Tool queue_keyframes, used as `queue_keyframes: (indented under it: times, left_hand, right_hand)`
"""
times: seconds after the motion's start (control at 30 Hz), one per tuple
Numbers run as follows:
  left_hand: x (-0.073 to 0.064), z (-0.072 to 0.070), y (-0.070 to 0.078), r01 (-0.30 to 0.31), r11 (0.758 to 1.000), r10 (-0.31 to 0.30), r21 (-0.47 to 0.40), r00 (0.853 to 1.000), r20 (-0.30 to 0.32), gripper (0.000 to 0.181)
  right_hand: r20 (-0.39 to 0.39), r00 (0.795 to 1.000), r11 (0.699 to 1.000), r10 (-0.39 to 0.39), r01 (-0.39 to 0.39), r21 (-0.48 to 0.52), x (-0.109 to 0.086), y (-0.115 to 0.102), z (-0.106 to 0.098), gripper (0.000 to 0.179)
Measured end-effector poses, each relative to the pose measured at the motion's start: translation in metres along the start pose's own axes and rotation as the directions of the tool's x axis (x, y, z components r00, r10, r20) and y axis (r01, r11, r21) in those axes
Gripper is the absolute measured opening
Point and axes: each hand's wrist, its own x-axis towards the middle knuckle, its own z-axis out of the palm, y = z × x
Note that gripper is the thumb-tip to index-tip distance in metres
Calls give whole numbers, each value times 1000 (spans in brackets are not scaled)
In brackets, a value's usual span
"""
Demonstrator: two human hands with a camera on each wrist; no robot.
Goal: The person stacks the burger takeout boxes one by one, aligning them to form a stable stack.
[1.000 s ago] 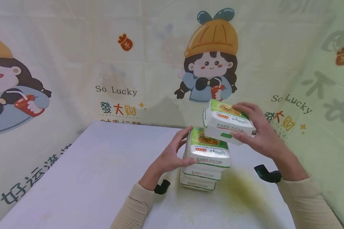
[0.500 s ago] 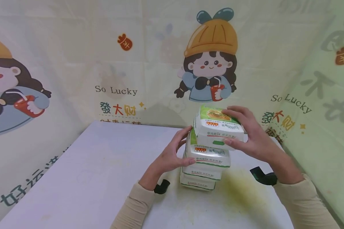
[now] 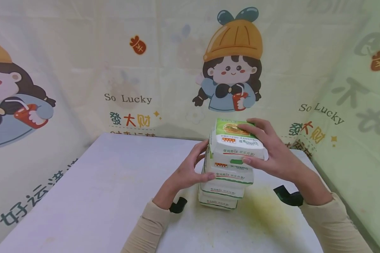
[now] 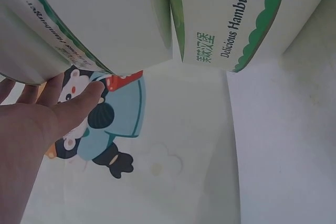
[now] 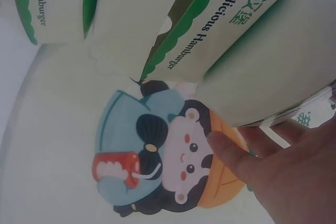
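Several white and green paper burger boxes stand stacked in the head view, each a little out of line with the others. My right hand (image 3: 275, 154) grips the top box (image 3: 234, 140) by its right side, thumb in front and fingers over the lid. This box overlaps the lid of the burger box below (image 3: 234, 178). My left hand (image 3: 185, 172) holds that lower box at its left side, thumb on the front and fingers behind. Two more boxes (image 3: 220, 203) support it. In the right wrist view, my thumb and fingers lie along the edge of the top box (image 5: 273, 72).
The stack stands on a white table (image 3: 114, 193) with a yellowish stain (image 3: 269, 211) to its right. Behind rises a printed cloth backdrop (image 3: 177, 70) with cartoon figures. Black wrist mounts (image 3: 288, 196) sit at both sleeves.
My right hand has brought the top box left and down, from right above the stack to over the box my left hand holds. The left hand has stayed in place.
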Motion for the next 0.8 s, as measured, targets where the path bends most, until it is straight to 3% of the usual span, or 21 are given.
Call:
queue_keyframes:
  times: [0.3,0.8]
  left_hand:
    - [-1,0,-1,-1,1000,1,8,1000,1,93]
    - [0,0,0,-9,1000,9,-21,1000,6,93]
  right_hand:
    - [25,999,999,28,-27,-25,-2,1,2,77]
    - [27,999,999,-19,20,-40,-1,1,-4,88]
